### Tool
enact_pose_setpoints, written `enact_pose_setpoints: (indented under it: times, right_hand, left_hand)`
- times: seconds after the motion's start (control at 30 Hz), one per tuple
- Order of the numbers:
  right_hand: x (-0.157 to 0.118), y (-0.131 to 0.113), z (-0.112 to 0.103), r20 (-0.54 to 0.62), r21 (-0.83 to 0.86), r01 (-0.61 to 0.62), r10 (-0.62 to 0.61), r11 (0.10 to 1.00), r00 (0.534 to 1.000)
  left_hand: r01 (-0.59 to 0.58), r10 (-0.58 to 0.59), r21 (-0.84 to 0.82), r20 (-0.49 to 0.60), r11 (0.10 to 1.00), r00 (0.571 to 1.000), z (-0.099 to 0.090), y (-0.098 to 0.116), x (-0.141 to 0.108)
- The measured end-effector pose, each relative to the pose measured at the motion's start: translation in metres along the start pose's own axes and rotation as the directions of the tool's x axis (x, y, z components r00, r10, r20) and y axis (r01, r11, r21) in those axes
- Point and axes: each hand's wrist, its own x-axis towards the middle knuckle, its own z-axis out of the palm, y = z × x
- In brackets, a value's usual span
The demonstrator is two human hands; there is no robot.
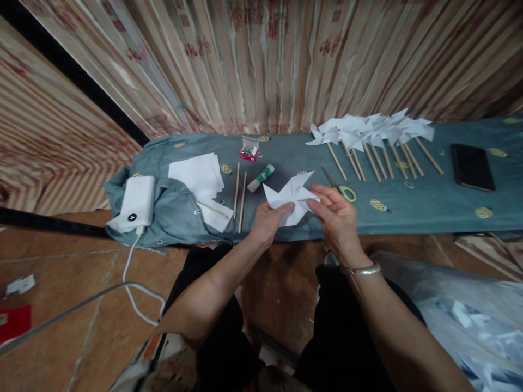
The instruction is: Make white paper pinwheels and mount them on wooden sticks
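Well, we see a white paper pinwheel held up over the near edge of the green cloth, and both hands have it. The left hand has its thumb pressed on top near the middle, with its fingers tucked under — maybe so the folds don't spring up. The right hand pinches one blade, which we think keeps that side steady.

A row of pinwheels lies at the back on the right, heads close together and their sticks toward us. We guess they are there to be out of the way. The scissors and the glue lie close to the hands, so they look easy to grab. Two loose sticks lie side by side near the paper pile. The red box has its lid up, maybe so its small bits are easy to reach.

Some things we can't make out. The left fingers are mostly under the paper, the heads in the row overlap too much to count, and the small bits are too tiny to name. The cloth hides what it lies on. The clear bag at the lower right is cut off — what's inside is a blur.
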Motion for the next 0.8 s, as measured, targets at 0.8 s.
enact_pose_setpoints:
  times: [0.8]
  right_hand:
    - [0.009,0.009,-0.007,-0.120,-0.051,-0.044,0.038,0.998,0.992]
  left_hand:
    - [-0.122,0.109,-0.130,-0.102,0.984,0.989,-0.008,0.043,0.008]
